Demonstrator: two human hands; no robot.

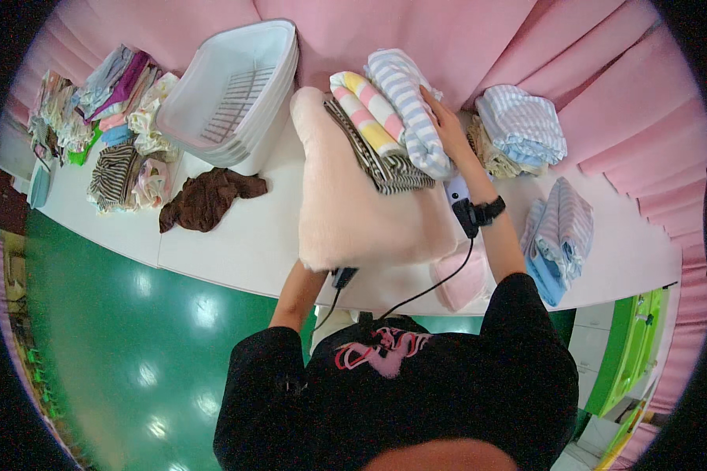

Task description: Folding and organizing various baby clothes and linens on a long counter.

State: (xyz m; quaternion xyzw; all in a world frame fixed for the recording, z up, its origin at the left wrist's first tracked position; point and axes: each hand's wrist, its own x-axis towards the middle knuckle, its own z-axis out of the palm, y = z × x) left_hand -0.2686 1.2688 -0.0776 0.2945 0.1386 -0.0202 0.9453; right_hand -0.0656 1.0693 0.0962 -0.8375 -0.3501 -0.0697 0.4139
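A large fluffy pale pink cloth is lifted over the white table, carrying a stack of folded cloths. The stack holds a dark striped cloth, a pink, yellow and white striped one and a blue and white striped one. My right hand presses on the side of the blue striped cloth. My left hand is hidden beneath the pink cloth; only its forearm shows. It appears to hold the cloth up from below.
Stacked white baskets stand at the back left. A crumpled brown cloth lies in front of them. A heap of mixed clothes fills the far left. Folded striped piles and a small pink fold sit at right. Pink curtain behind.
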